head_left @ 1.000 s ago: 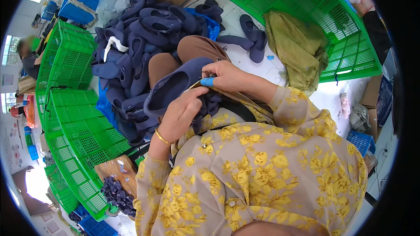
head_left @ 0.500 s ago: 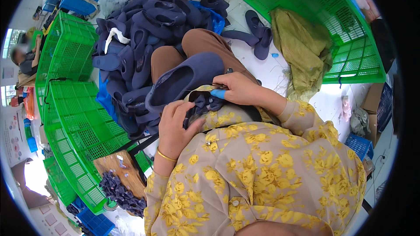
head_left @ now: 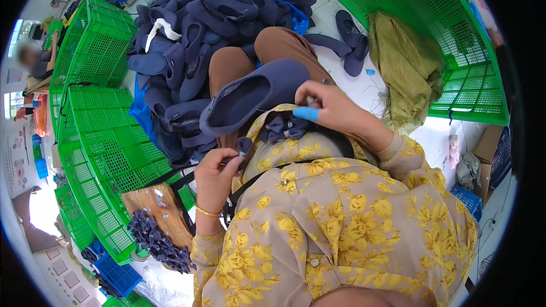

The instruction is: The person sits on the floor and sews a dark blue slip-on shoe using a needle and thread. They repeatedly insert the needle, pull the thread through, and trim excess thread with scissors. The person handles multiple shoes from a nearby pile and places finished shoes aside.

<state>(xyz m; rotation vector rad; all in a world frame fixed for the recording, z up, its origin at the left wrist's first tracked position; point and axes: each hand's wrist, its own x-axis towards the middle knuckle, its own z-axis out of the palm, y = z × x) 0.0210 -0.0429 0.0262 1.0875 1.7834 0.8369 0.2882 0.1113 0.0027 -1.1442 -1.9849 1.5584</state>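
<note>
My left hand point(head_left: 214, 177) pinches a small navy bow point(head_left: 243, 147), which has a pale spot on it, between thumb and fingertips. A navy slip-on shoe point(head_left: 273, 86) lies across my lap, its opening up. By the shoe's right end, my right hand point(head_left: 335, 111) has its fingers curled in a pinch, with blue tape wrapped on one digit. Whatever those fingers hold is too small to make out. Several more navy bows point(head_left: 284, 127) lie in the open fold of the yellow-flowered cloth point(head_left: 273, 152) at my waist.
Ahead, navy shoes point(head_left: 210, 14) form a large heap. Green crates point(head_left: 94, 125) line the left; a big green crate point(head_left: 409, 0) stands far right beside an olive sack point(head_left: 401, 71). More bows lie by a wooden board point(head_left: 170, 210) at lower left. A person point(head_left: 42, 62) sits far left.
My left hand has drawn away from the cloth fold toward the left, now with a bow in its pinch. My right hand has lifted off the fold to the shoe's end.
</note>
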